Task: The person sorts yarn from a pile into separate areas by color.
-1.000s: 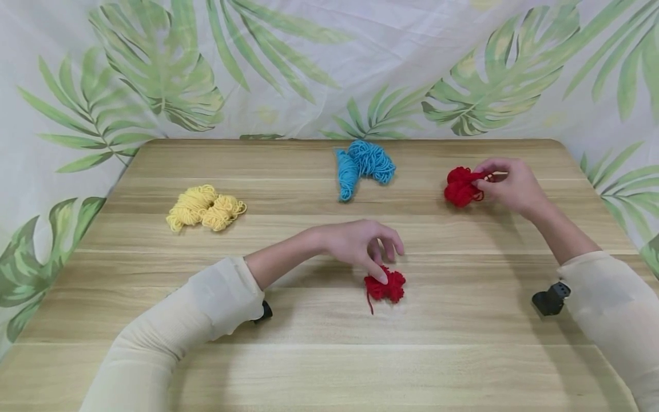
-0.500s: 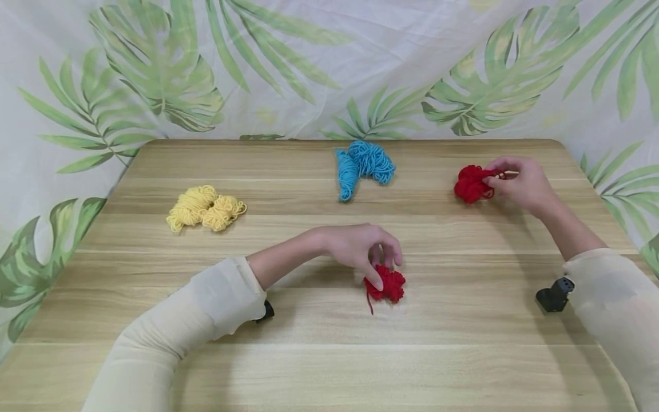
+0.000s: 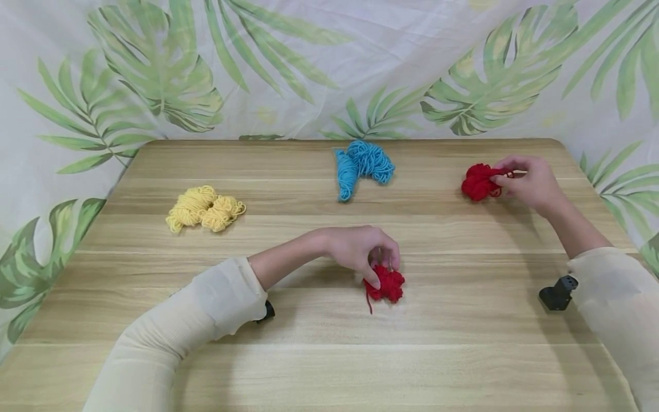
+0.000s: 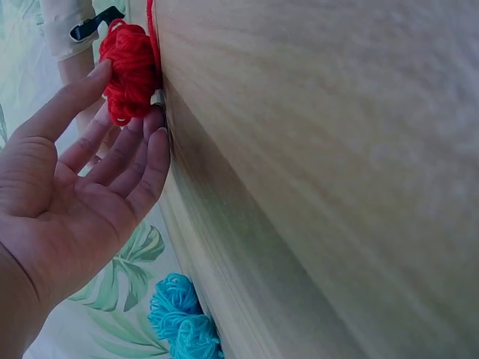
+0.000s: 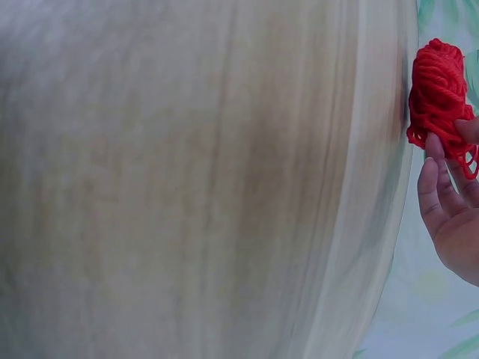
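Note:
Near the middle of the table, a small red yarn bundle point(image 3: 386, 284) lies with a loose tail toward the front. My left hand point(image 3: 362, 250) curls over it from the far left side; in the left wrist view, the thumb point(image 4: 82, 88) touches one side of the bundle point(image 4: 130, 71) and the fingers reach its other side. At the far right, my right hand point(image 3: 531, 182) pinches the end of a second red yarn bundle point(image 3: 480, 182) between thumb and fingers. The right wrist view shows this bundle point(image 5: 438, 93) close to the tabletop, the hand partly cut off by the frame edge.
Two blue yarn bundles point(image 3: 372, 162) lie together near the table's back edge. To the left are two yellow yarn bundles point(image 3: 191, 207), side by side. A leaf-patterned cloth point(image 3: 288, 63) hangs behind the wooden table point(image 3: 329, 372).
My right hand has drawn its red yarn bundle to the right. The left hand's fingers and thumb have closed in around the middle red bundle, which has stayed in place.

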The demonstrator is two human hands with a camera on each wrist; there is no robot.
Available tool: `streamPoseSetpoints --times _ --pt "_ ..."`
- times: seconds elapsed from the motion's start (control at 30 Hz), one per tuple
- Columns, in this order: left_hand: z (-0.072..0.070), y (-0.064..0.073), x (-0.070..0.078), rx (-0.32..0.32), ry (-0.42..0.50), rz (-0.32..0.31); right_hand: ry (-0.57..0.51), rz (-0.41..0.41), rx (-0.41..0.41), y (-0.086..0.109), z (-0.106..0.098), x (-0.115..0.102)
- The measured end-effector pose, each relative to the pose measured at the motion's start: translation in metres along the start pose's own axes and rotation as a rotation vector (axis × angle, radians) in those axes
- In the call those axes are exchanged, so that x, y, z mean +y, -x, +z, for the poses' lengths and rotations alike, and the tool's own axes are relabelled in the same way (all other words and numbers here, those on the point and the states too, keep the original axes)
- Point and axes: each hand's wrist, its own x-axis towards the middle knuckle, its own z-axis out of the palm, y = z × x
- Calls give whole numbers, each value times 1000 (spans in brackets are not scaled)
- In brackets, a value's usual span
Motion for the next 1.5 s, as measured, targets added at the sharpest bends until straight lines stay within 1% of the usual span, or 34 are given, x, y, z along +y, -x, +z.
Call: streamPoseSetpoints --times 0.2,0.33,0.6,0.73,1.0,1.17,1.5 --pt "0 1 1 9 -5 -7 -6 8 -16 1 -1 1" --pt "0 1 0 19 0 -12 12 14 -26 2 -1 1" --pt "-1 2 0 46 60 -16 26 19 -34 6 -5 4" --pt "-2 1 0 57 70 -22 18 15 -36 7 -6 6" --pt "-1 1 -2 82 69 -8 19 -1 -45 7 -8 11" --pt "-2 0 -2 101 67 -5 16 1 -49 8 -8 10" --pt "-1 -1 -2 100 83 7 19 0 -45 10 -8 10"
